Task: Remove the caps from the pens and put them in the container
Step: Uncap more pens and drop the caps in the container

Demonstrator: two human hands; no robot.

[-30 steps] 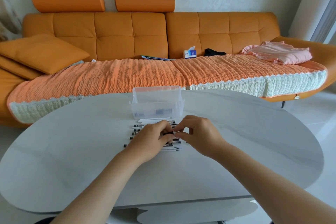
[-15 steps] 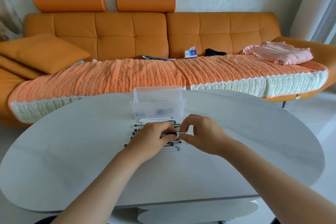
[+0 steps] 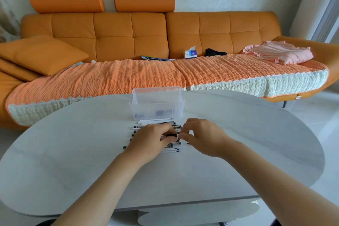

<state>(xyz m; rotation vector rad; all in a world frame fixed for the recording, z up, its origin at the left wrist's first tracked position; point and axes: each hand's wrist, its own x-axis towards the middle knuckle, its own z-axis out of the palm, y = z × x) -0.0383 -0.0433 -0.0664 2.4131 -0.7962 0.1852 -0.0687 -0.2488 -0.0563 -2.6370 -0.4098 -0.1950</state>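
Note:
Several white pens with black caps (image 3: 136,127) lie in a row on the pale oval table (image 3: 73,161), just in front of a clear plastic container (image 3: 157,108). Over that row, my left hand (image 3: 152,139) grips one pen (image 3: 171,135) by its dark end. My right hand (image 3: 203,136) pinches the other end of the same pen between thumb and forefinger. Both hands hide most of the row. Something dark and bluish shows faintly through the container's ribbed wall.
An orange sofa (image 3: 128,31) with a knitted throw runs behind the table, carrying a tissue box (image 3: 190,53), cushions and folded pink cloth (image 3: 280,55). White floor lies to the right.
The two hands have drawn slightly apart along the pen, my right hand shifting a little to the right. The container and the other pens have not moved.

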